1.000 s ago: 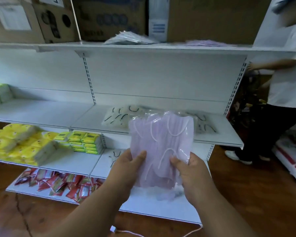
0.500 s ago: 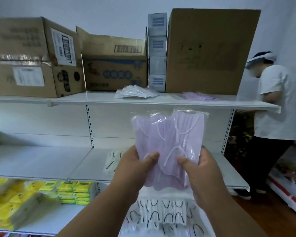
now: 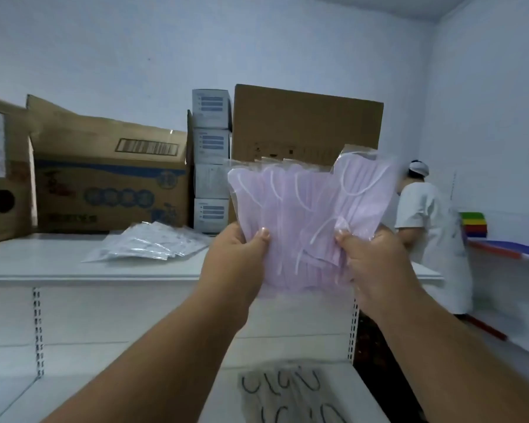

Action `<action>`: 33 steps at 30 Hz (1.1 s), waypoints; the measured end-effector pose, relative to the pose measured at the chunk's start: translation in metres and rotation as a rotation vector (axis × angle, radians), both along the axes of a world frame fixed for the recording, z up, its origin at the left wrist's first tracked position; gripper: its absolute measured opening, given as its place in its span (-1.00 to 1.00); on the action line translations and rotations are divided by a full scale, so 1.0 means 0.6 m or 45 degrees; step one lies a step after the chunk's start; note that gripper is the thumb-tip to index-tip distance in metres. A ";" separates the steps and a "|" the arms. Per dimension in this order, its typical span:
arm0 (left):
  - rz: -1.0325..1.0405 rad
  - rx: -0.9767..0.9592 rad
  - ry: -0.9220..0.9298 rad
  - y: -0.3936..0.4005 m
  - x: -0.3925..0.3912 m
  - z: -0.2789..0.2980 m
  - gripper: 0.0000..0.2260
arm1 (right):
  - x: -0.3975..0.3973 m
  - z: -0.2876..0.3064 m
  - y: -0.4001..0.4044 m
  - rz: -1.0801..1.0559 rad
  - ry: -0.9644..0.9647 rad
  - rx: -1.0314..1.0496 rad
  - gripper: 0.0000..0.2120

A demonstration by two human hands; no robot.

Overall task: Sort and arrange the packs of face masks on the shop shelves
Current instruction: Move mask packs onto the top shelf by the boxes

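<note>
Here both hands are up at chest height in front of the top shelf (image 3: pixel 165 270). The left hand (image 3: pixel 235 257) and the right hand (image 3: pixel 376 264) each pinch a lower corner of a fanned bundle of lilac face mask packs (image 3: pixel 309 215), thumbs on the near face and fingers curled behind. The bundle stands upright in the air, clear of the shelf's front edge and just in front of the tall brown carton (image 3: pixel 306 123) at the back.

These packs look very light and floppy: thin clear sleeves around soft pleated masks with white ear loops. The plastic is probably slick, so sleeves could slide over one another and spill from the fan. Holding low at both corners, as now, keeps them squared; a grip across the middle would likely hold them together better for setting down.

On the shelf, toward its middle, lies a loose pile of clear white mask packs (image 3: pixel 150 242). Behind it stand a printed cardboard box (image 3: pixel 110 184) and a stack of small white boxes (image 3: pixel 211 160). On the lower shelf near the bottom edge are packs with black ear loops (image 3: pixel 287 392), blurred, so I cannot count them. A person in white (image 3: pixel 431 233) stands at the far right, back turned.
</note>
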State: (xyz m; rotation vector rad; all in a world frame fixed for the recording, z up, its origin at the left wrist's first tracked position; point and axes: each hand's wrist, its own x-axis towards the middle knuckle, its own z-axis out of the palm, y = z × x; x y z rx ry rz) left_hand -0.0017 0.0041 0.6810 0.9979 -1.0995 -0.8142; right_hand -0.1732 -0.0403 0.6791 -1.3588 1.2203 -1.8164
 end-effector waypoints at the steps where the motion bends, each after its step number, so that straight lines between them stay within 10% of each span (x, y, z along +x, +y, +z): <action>1: 0.018 -0.018 -0.040 -0.027 -0.011 0.018 -0.94 | -0.012 0.024 -0.026 0.006 0.067 0.012 -0.69; 11: 0.139 0.183 -0.417 -0.259 -0.035 0.071 -0.82 | -0.068 0.092 -0.244 0.189 0.671 0.269 -0.81; 16: 0.562 0.359 -1.339 -0.285 -0.025 0.023 -0.67 | -0.047 0.064 -0.271 0.219 1.365 0.269 -0.83; 20: 0.862 0.222 -1.735 -0.285 -0.038 0.017 -0.54 | -0.033 0.060 -0.279 -0.088 1.810 0.288 -0.48; 33: 0.825 -0.426 -1.510 -0.167 0.005 -0.003 -0.79 | 0.031 0.049 -0.160 -0.276 1.666 -0.556 -0.79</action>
